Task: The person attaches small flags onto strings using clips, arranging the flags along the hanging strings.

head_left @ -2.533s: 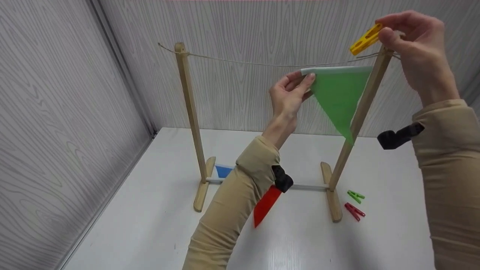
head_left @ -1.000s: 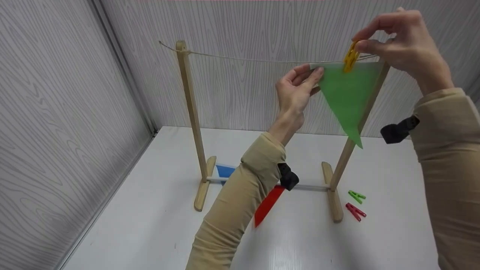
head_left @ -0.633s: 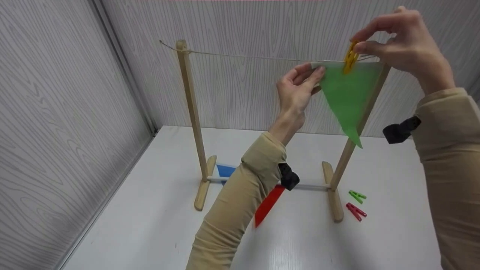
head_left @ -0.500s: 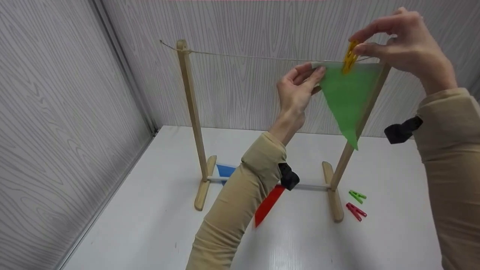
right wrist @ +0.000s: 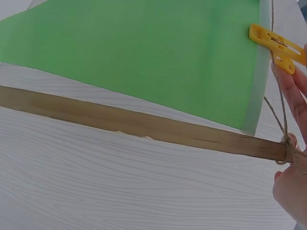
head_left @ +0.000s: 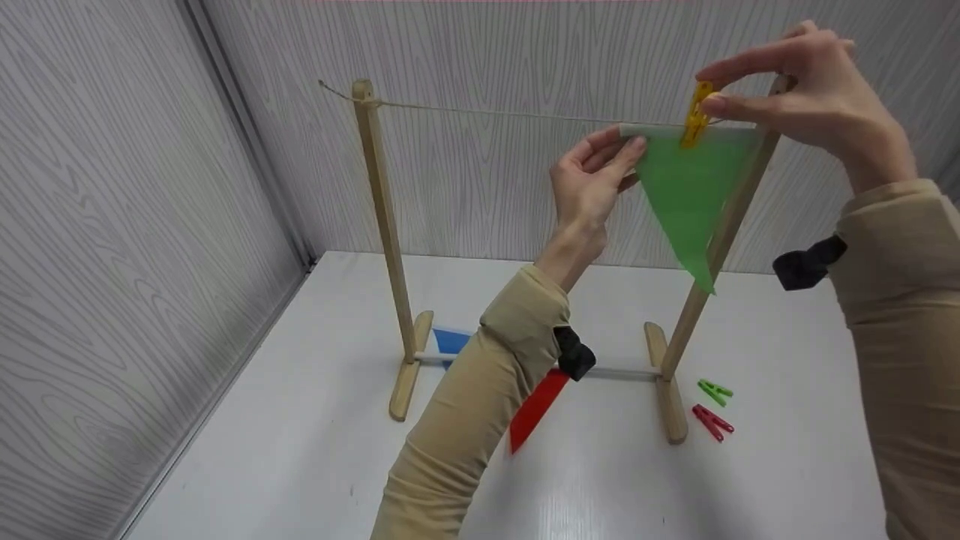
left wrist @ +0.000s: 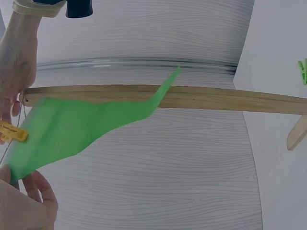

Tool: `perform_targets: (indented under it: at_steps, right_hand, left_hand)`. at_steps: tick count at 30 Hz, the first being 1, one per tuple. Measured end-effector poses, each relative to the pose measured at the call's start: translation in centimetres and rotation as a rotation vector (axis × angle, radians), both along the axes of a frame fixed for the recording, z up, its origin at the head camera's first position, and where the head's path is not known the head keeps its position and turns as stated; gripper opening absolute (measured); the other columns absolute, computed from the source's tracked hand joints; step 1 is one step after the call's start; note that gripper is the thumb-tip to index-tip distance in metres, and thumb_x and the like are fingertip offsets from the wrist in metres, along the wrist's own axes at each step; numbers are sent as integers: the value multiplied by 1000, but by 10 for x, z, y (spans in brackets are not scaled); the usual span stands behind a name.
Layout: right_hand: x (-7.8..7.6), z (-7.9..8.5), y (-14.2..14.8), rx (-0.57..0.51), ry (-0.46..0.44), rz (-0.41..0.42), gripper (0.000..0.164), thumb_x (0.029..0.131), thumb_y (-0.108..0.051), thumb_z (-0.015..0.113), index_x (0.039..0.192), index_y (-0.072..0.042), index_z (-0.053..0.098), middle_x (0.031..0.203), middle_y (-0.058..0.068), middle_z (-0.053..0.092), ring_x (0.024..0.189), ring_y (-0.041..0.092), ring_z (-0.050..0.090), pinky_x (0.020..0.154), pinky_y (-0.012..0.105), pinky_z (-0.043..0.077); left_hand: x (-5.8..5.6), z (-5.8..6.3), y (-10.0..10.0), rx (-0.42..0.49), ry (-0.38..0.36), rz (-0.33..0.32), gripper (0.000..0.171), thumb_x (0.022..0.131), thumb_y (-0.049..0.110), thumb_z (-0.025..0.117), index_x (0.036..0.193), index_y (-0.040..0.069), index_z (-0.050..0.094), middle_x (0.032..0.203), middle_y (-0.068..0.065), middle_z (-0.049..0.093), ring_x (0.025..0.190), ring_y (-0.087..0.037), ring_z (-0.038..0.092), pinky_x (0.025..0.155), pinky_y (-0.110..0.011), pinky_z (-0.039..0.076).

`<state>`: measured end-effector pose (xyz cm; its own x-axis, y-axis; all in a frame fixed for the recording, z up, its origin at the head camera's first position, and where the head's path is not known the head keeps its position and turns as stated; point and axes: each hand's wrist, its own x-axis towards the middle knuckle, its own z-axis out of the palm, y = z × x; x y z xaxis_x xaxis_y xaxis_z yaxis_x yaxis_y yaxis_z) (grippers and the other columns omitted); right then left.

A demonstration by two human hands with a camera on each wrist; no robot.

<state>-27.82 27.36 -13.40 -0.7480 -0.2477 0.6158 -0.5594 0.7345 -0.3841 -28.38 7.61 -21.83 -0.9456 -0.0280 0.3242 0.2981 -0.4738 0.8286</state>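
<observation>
A green triangular pennant hangs point down beside the right post, its pale top edge along the string. My left hand pinches its upper left corner between thumb and fingers. A yellow clothespin sits over the pennant's top edge and the string, near the middle of that edge. Thumb and forefinger of my right hand hold the clothespin's upper end. In the right wrist view the jaws of the clothespin overlap the pale edge of the pennant; the right hand is partly cut off.
The string is tied between two wooden posts, left and right, on a white table. A green clothespin and a red clothespin lie at the right foot. Blue and red pennants lie partly under my left sleeve.
The right hand has brought the yellow clothespin left and down onto the pennant's top edge and string. The left hand has raised the pennant slightly to the string. Lately both hands hardly move.
</observation>
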Motion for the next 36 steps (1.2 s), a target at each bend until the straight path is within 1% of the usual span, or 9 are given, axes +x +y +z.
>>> perform_targets:
  at_steps: [2,6,10,14,18,23,26,32,36]
  right_hand:
    - [-1,0,1,-11,-3,11,39,90,-25,75,119,0,72,84,-27,47,92,-4,27,105,45,8]
    - [-3,-1,1,-30,8,23,40,87,-24,79,118,1,71,82,-34,51,94,-4,28,116,49,0]
    - [-3,-2,1,-53,40,30,41,86,-25,80,118,1,72,86,-39,52,98,-5,28,120,49,-5]
    - [-2,-7,1,-114,76,17,39,86,-27,80,118,-6,74,95,-37,51,104,-7,27,118,44,-1]
    - [-1,-16,4,-210,142,23,37,84,-29,82,117,-13,76,108,-36,55,115,-6,28,115,40,7]
    - [-3,-34,7,-327,241,52,44,80,-38,85,116,-13,77,127,-28,58,128,1,28,118,39,8]
    - [-2,-45,5,-411,276,40,51,77,-48,85,113,-13,77,134,-21,56,131,4,27,119,37,8]
    - [3,-68,-8,-555,409,40,83,65,-71,82,114,-4,74,142,-7,53,129,8,31,116,31,19]
    - [7,-83,-18,-638,478,46,98,60,-76,80,120,0,69,145,7,51,130,12,34,116,28,22]
  left_hand:
    - [0,0,-1,2,-2,6,30,91,0,70,120,-7,65,120,-26,70,78,-6,66,72,-23,60]
    - [-1,-1,-4,-13,0,16,33,90,1,71,122,-6,66,121,-25,71,81,-6,66,73,-21,59]
    - [-1,-4,-9,-33,10,16,35,89,1,74,122,-4,66,120,-23,72,88,-12,72,80,-22,60]
    - [-3,-9,-15,-11,16,-10,37,87,-2,74,123,-5,65,121,-22,72,103,-24,75,89,-26,60]
    - [-4,-19,-22,-32,7,-16,38,88,-1,74,124,-3,64,124,-21,71,106,-25,74,91,-23,58]
    - [-4,-35,-29,-61,5,-18,37,88,0,74,123,-3,64,123,-19,72,103,-20,74,92,-24,58]
    - [-3,-45,-30,-69,-2,-26,36,88,0,74,123,-3,64,123,-20,72,100,-16,74,92,-25,59]
    - [-1,-64,-32,-133,-10,-29,37,88,3,75,123,-1,64,123,-17,72,105,-15,73,95,-25,57]
    - [0,-80,-37,-187,-27,-30,37,89,7,75,125,1,65,127,-17,70,110,-15,70,99,-24,56]
